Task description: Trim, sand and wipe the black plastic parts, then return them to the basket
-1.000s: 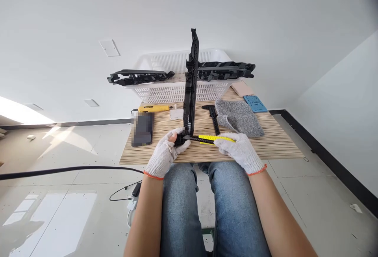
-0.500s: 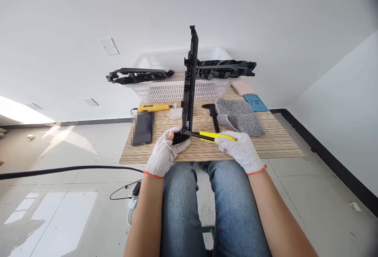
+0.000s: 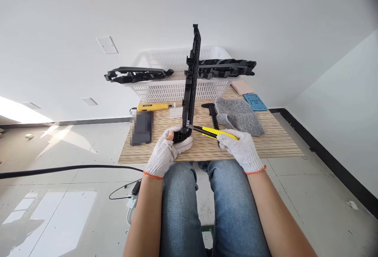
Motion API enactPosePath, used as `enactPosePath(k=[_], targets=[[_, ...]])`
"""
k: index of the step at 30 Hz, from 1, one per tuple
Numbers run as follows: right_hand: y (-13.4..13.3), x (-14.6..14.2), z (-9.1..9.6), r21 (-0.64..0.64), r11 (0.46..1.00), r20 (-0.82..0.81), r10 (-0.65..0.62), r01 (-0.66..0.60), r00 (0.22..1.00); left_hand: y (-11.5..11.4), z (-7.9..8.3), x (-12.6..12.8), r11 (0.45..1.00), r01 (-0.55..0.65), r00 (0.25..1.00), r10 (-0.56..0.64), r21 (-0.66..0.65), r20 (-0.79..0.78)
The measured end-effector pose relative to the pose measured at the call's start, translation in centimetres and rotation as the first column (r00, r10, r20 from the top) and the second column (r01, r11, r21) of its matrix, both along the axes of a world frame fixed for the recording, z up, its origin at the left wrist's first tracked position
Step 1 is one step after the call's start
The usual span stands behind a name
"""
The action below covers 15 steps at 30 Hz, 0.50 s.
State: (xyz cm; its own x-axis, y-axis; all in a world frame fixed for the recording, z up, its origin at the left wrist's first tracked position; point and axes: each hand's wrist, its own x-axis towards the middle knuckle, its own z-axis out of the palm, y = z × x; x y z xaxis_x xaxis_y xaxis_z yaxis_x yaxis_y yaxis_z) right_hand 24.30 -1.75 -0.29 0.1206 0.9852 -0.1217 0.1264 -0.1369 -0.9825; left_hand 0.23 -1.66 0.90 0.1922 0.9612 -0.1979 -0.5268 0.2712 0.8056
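Note:
My left hand (image 3: pixel 169 146), in a white knit glove with the thumb tip bare, is closed around the lower end of a long black plastic trim part (image 3: pixel 190 87). The part rises away from me, its ribbed side showing, and overlaps the basket behind. In my gloved right hand (image 3: pixel 238 146) is a yellow and black utility knife (image 3: pixel 217 132), gripped by its handle. The knife's tip points left and meets the part's edge just above my left fingers; whether it cuts into the plastic I cannot tell.
A white basket (image 3: pixel 177 91) behind bears more black plastic parts (image 3: pixel 226 69). On the striped table (image 3: pixel 265 146) lie a black caliper (image 3: pixel 213 115), a grey cloth (image 3: pixel 239 115), a blue card (image 3: pixel 255 102), a yellow rotary tool (image 3: pixel 153 107) and a dark phone-like object (image 3: pixel 143 127).
The knife tip has shifted slightly up along the part's edge, and my right hand has moved a little right. The part's top leans slightly further right; my left hand keeps its hold.

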Motion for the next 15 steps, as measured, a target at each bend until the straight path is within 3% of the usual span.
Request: enactPosePath(k=[5,9,15], targets=[[-0.2,0.0,0.6,-0.027,0.992,0.021,0.124,-0.124,0.992,0.1,0.1,0.2,1.000,-0.030,1.000,0.030,0.000,0.004],[-0.1,-0.1,0.7,-0.015,0.997,0.088,0.071,-0.070,0.994,0.3,0.0,0.3,0.999,-0.051,0.998,0.051,-0.002,0.031],[-0.4,-0.3,1.1,-0.014,0.992,0.087,0.127,-0.126,0.988,0.4,-0.2,0.3,0.999,-0.053,0.998,0.053,0.010,0.044]])
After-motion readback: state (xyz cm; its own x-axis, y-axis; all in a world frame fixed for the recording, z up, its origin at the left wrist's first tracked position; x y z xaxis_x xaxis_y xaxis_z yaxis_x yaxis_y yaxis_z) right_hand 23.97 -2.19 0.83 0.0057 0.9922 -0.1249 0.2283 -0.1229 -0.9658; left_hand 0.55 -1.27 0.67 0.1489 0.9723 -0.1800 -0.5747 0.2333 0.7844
